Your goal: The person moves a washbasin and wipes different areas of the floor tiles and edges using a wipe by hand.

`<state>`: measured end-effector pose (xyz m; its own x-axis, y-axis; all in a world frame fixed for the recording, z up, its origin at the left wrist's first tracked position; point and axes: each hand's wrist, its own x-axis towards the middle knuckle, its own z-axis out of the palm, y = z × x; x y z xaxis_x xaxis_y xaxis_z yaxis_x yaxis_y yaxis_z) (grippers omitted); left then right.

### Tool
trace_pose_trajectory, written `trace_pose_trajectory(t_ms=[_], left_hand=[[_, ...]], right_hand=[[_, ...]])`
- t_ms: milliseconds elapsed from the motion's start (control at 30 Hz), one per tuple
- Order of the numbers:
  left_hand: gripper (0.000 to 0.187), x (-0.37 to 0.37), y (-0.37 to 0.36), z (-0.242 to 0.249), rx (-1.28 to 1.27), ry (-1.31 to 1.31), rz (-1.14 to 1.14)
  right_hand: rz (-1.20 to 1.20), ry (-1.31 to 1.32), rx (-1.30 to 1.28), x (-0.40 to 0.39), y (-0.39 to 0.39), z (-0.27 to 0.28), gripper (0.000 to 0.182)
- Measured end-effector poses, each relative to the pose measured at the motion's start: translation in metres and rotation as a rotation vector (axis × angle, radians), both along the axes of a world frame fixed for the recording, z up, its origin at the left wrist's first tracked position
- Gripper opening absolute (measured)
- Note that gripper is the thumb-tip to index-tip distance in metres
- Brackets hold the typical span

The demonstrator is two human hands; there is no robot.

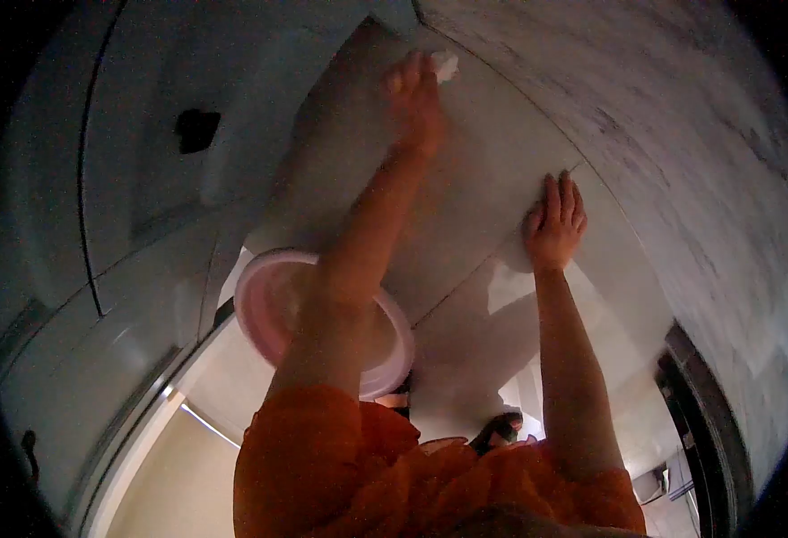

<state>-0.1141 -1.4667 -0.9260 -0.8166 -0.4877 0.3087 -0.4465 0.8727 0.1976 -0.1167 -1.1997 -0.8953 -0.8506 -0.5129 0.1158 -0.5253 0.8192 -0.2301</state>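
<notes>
My left hand [414, 100] reaches far forward over the floor, its fingers bent round a crumpled white cloth [445, 65] that sticks out on the right side. Further right and nearer to me, my right hand [557, 224] lies flat on the pale floor tiles [492, 143] with its fingers stretched forward and nothing in it. Beneath my left forearm stands a round pink basin [398, 359], partly covered by the arm. What the basin holds is too dim to make out.
A marbled wall [681, 152] rises along the right. On the left is a grey panelled surface [152, 179] with a dark spot, and a pale door sill [147, 444] below it. A dark frame [708, 421] stands at lower right. My feet show below the basin.
</notes>
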Motion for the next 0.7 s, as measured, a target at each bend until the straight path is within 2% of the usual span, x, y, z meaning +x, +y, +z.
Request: trace_pose_trajectory(t_ms=[67, 167, 267, 367, 467, 567, 633, 700], left_hand=[[0.043, -0.002, -0.017, 0.007, -0.009, -0.095, -0.115], [0.044, 0.002, -0.01, 0.014, -0.142, -0.216, -0.171], [0.043, 0.01, -0.005, 0.024, -0.201, -0.159, -0.311], [0.043, 0.004, -0.029, 0.005, -0.066, -0.248, -0.282], [0.042, -0.015, -0.066, -0.031, -0.204, -0.034, -0.178], [0.04, -0.036, -0.045, -0.005, -0.069, -0.092, -0.043], [0.042, -0.03, -0.009, 0.008, -0.096, -0.165, -0.053], [0.044, -0.027, -0.006, 0.012, -0.07, -0.25, -0.055]], right_hand=[[0.001, -0.012, -0.01, 0.0, 0.003, -0.002, 0.046], [0.003, -0.014, 0.004, 0.0, 0.002, -0.003, 0.049], [0.005, -0.054, 0.024, 0.002, 0.003, 0.0, 0.051], [0.011, -0.082, 0.022, 0.001, -0.001, -0.004, 0.052], [0.015, -0.079, 0.023, -0.001, -0.005, -0.002, 0.052], [0.011, -0.076, 0.008, 0.002, -0.004, -0.002, 0.05], [0.014, -0.072, 0.007, 0.004, -0.009, 0.0, 0.049], [0.009, -0.056, -0.01, 0.006, -0.01, -0.008, 0.048]])
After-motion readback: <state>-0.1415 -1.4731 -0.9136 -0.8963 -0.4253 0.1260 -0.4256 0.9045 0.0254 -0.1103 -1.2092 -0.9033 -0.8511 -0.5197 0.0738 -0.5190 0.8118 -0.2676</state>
